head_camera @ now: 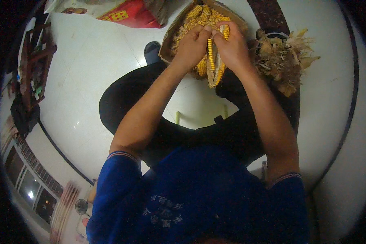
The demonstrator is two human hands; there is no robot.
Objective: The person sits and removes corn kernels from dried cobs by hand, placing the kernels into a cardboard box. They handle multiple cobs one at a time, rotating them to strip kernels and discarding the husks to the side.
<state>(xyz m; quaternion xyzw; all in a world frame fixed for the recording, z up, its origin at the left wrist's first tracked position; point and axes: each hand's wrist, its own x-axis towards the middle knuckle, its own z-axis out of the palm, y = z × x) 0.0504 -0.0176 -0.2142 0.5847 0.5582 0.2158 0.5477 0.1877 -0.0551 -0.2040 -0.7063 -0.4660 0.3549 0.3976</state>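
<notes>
A partly shelled ear of yellow corn (212,56) slants over the near rim of a cardboard box (165,50). Pale bare cob shows between its remaining rows of kernels. My right hand (233,47) is wrapped around the ear, with the thumb pressed near its upper part. From the other side, my left hand (192,45) grips the ear too, its thumb and bent fingers meeting my right thumb. Loose corn kernels (183,30) fill the box beneath both hands. Another ear of corn (195,11) lies on them at the far end.
Beyond my right knee, a container heaped with dry corn husks (280,61) stands close to the box. A red and white printed sack (125,13) lies at the far left. My dark slipper (152,50) rests on the pale tiled floor (88,61). Wooden furniture (38,61) stands farther left.
</notes>
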